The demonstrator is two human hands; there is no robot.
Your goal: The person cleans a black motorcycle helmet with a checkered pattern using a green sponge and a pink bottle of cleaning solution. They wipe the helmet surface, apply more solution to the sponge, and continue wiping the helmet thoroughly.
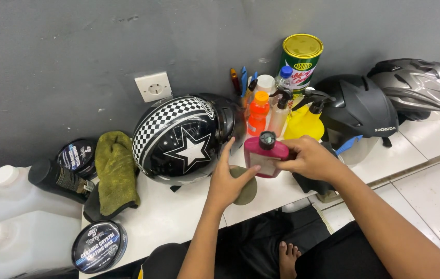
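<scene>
Two bare hands work at the white ledge (pixel 178 217) beneath a grey wall. At centre, the right hand (pixel 310 157) has its fingers clamped on a flat pink bottle (pixel 265 155) with a black cap, held tilted just above the ledge. At nine o'clock from that bottle, touching close, the left hand (pixel 226 182) has thumb and fingers closed on a round olive applicator pad (pixel 246 186), fingertips resting against the black checkered helmet (pixel 181 139) with its white star. At twelve o'clock from the bottle stand an orange bottle (pixel 258 113), a yellow spray bottle (pixel 305 120) and a green-and-yellow tin (pixel 300 59). At three o'clock sits a matte black helmet (pixel 359 108), a silver helmet (pixel 419 85) beyond it. Far at nine o'clock lies an olive cloth (pixel 115 170); at seven o'clock, a round black tin (pixel 99 246).
</scene>
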